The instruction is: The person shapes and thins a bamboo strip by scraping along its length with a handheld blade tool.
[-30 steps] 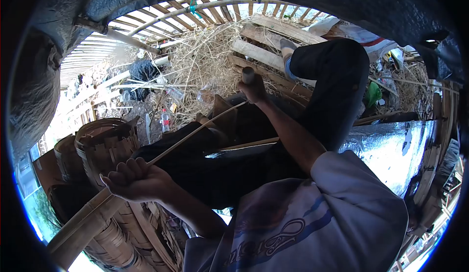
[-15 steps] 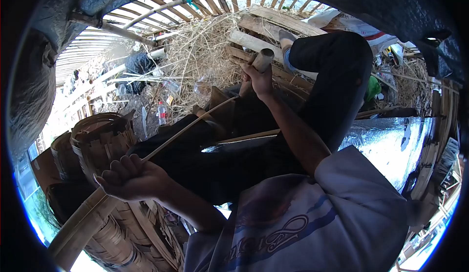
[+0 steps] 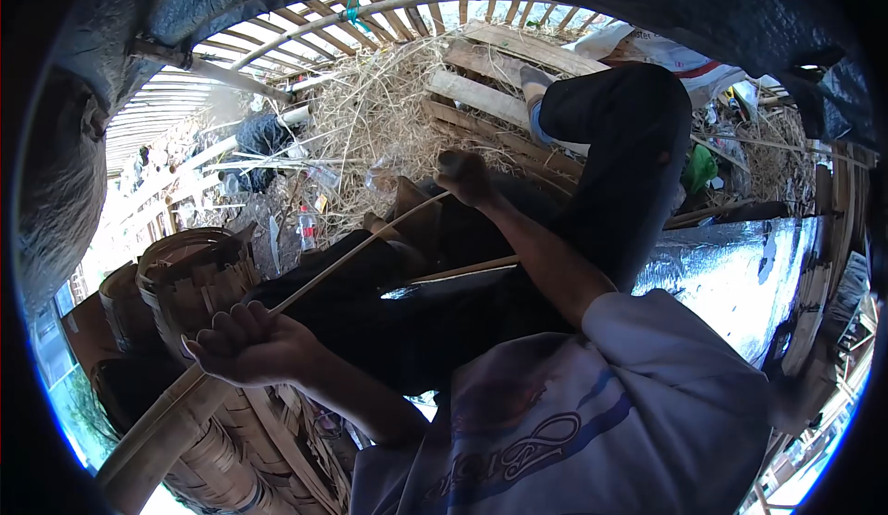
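My left hand (image 3: 245, 341), at the lower left, is closed around a long thin bamboo strip (image 3: 347, 258). The strip slants up and right across my dark-trousered legs, and its far end reaches just below my right hand (image 3: 470, 182). That hand grips a tool by its thick, round wooden handle (image 3: 450, 157), whose butt faces me. My hand and the shadow hide the tool's working end, so I cannot make out its kind. Beneath my left wrist lies a broad split bamboo piece (image 3: 162, 432), with woven bamboo baskets (image 3: 199, 270) beside it.
Dry straw (image 3: 370, 113) and wooden planks (image 3: 490, 94) cover the ground ahead. A plastic bottle (image 3: 307, 226) stands among litter on the left. A slatted bamboo fence (image 3: 324, 30) curves across the back. To the right lies a shiny silver sheet (image 3: 731, 275).
My right hand has moved slightly down and left, and the tool handle has tipped from pointing up and right to facing me. My left hand has barely moved.
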The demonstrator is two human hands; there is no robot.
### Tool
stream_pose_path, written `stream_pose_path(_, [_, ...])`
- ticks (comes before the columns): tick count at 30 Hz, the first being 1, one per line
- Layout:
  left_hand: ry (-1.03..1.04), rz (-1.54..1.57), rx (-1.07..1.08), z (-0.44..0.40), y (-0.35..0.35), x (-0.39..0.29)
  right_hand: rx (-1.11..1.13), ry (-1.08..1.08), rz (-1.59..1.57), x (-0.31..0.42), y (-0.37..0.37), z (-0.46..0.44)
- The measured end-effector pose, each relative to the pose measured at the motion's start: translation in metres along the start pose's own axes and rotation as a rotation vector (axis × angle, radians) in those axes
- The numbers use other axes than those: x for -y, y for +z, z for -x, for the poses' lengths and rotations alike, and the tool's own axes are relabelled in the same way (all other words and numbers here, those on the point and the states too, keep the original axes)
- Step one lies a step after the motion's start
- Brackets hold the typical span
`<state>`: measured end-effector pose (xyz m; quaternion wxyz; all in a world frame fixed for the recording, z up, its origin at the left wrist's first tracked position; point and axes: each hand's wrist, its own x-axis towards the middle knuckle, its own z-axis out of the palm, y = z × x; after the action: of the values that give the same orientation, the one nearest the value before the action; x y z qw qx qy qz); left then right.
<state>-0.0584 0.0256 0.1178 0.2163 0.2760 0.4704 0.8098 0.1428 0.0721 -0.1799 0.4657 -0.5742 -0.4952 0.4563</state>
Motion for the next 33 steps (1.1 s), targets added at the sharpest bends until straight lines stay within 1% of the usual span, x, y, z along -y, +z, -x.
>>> stream_pose_path(2, [-0.021, 0.02, 0.021, -0.002, 0.0, -0.001, -0.006, -0.159, 0.177, -0.007, 0.006, 0.0])
stream_pose_path(3, [-0.011, 0.0, 0.004, 0.0, 0.004, -0.001, -0.038, -0.11, 0.15, -0.002, 0.004, -0.003])
stream_pose_path(4, [0.003, -0.02, -0.019, 0.001, 0.004, -0.001, -0.035, -0.11, 0.15, 0.003, 0.001, -0.004])
stream_pose_path(6, [0.005, 0.005, 0.0, 0.0, 0.002, -0.001, -0.116, -0.028, 0.216, 0.008, -0.008, -0.007])
stream_pose_path(8, [-0.002, 0.034, 0.021, 0.004, 0.002, 0.003, -0.128, -0.002, 0.227, -0.014, -0.008, -0.009])
stream_pose_path(10, [-0.097, -0.006, 0.071, 0.011, 0.008, 0.011, -0.165, 0.171, 0.099, -0.02, -0.005, -0.009])
stream_pose_path(11, [-0.091, -0.002, 0.07, 0.016, 0.008, 0.015, -0.163, 0.164, 0.096, -0.022, -0.005, -0.009])
stream_pose_path(13, [-0.203, 0.084, 0.035, 0.024, 0.006, 0.025, -0.1, 0.199, 0.089, -0.026, -0.007, -0.004])
stream_pose_path(14, [-0.202, 0.087, 0.036, 0.024, 0.005, 0.026, -0.101, 0.196, 0.089, -0.029, -0.006, -0.004])
stream_pose_path(16, [-0.193, 0.111, 0.044, 0.024, 0.005, 0.028, -0.123, 0.106, 0.141, -0.033, -0.005, -0.003])
stream_pose_path(17, [-0.191, 0.11, 0.039, 0.023, 0.003, 0.028, -0.118, 0.105, 0.142, -0.035, -0.005, -0.002])
stream_pose_path(19, [-0.216, 0.138, 0.066, 0.022, 0.003, 0.03, -0.044, 0.209, 0.133, -0.027, -0.008, -0.003])
stream_pose_path(20, [-0.212, 0.139, 0.065, 0.023, 0.004, 0.031, -0.042, 0.206, 0.132, -0.023, -0.009, -0.004])
stream_pose_path(22, [-0.235, 0.089, 0.014, 0.028, 0.007, 0.035, -0.04, 0.189, 0.135, -0.015, -0.01, -0.005])
stream_pose_path(26, [-0.224, -0.004, -0.047, 0.047, 0.001, 0.069, 0.003, 0.207, 0.145, -0.008, -0.01, -0.005])
stream_pose_path(29, [-0.223, -0.006, 0.083, 0.054, 0.001, 0.086, -0.043, 0.197, 0.224, -0.011, -0.008, -0.007])
stream_pose_path(31, [-0.222, -0.029, 0.075, 0.057, 0.001, 0.098, -0.025, 0.4, 0.268, -0.011, -0.013, -0.003])
stream_pose_path(33, [-0.262, -0.068, 0.074, 0.065, -0.001, 0.111, -0.037, 0.406, 0.281, -0.037, -0.013, 0.003])
